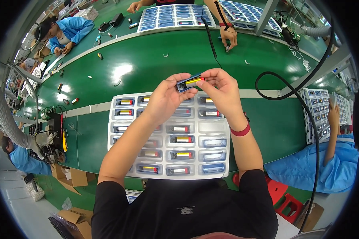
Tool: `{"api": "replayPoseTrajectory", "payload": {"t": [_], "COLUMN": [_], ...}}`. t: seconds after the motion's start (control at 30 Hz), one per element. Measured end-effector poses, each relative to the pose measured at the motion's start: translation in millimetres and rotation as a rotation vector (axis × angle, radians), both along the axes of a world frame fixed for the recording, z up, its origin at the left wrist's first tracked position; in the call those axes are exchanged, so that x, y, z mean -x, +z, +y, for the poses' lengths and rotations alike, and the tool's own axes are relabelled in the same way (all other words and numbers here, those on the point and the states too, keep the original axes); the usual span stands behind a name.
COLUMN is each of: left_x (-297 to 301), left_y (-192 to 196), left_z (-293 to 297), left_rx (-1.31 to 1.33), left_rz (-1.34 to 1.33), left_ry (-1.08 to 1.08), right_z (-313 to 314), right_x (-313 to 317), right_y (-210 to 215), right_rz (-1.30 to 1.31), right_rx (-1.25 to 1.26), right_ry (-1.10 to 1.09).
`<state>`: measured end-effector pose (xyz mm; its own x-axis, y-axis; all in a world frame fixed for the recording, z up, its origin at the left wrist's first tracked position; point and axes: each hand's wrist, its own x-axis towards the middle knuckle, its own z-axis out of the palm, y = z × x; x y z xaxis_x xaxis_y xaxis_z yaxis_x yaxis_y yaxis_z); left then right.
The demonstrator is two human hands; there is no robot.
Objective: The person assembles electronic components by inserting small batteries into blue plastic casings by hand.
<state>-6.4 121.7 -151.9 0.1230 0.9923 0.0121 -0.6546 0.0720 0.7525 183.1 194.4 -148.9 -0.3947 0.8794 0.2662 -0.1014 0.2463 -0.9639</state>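
Note:
Above the far edge of a white tray, my left hand (165,95) holds a small blue plastic shell (180,88) between thumb and fingers. In the shell lies a yellow-wrapped battery cell (191,83) with a red end and a black part at its other end. My right hand (223,93) grips the red end, thumb on top and fingers behind. Whether the cell is fully seated cannot be made out. Beneath my forearms, the white tray (162,142) carries rows of blue shells, many with such cells in them. Blue shells (214,142) without cells sit at its near right.
A green conveyor belt (147,59) runs beyond the tray, with scattered cells (75,100) on it. Across it, a person's hand (228,38) holds a small part beside more trays (171,18). A black cable (291,89) hangs at the right. Co-workers in blue sit on both sides.

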Motion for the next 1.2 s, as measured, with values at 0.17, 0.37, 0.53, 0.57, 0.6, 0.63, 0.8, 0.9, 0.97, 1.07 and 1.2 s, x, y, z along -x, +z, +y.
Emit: {"api": "replayPoseTrajectory", "payload": {"t": [0.17, 0.37, 0.53, 0.57, 0.6, 0.63, 0.8, 0.9, 0.97, 1.07, 1.2], "left_x": [-1.5, -11.4, -9.4, -11.7, -12.4, -12.1, 4.1, 5.1, 5.7, 15.6, 20.2], "left_y": [-4.4, -10.8, -8.3, -6.2, -2.9, -0.6, -19.5, -11.0, -8.0, -5.4, 7.8], "left_z": [3.7, 8.2, 5.5, 5.6, 2.5, 0.3, 1.4, -0.5, -2.8, -8.4, -11.3], "left_rx": [0.017, 0.015, -0.017, -0.021, -0.067, -0.112, -0.21, -0.236, -0.242, -0.252, -0.444], "left_rz": [-0.023, 0.159, 0.29, 0.292, 0.405, 0.52, 0.73, 0.85, 0.889, 0.922, 1.186], "left_ry": [0.008, 0.108, 0.148, 0.139, 0.164, 0.191, 0.245, 0.257, 0.306, 0.361, 0.418], "right_z": [-1.2, -7.8, 4.4, 7.3, 9.6, 10.2, 9.6, 1.9, -0.8, -7.7, -12.0], "right_x": [0.5, 8.0, 1.6, 0.7, -2.7, -3.8, -5.2, 0.7, 11.7, 20.2, 19.4], "right_y": [2.1, -3.2, -7.5, -7.3, -4.2, -7.2, -15.0, -9.0, -19.0, -11.3, -5.5], "right_rz": [-0.06, -0.023, -0.05, 0.099, 0.114, 0.119, -0.013, -0.089, -0.042, -0.063, -0.167], "right_rx": [-0.006, -0.193, -0.265, 0.018, 0.131, 0.132, -0.096, -0.299, -0.301, -0.417, -0.63], "right_ry": [-0.011, -0.12, -0.072, 0.056, 0.191, 0.194, 0.167, 0.034, 0.022, -0.033, -0.096]}}
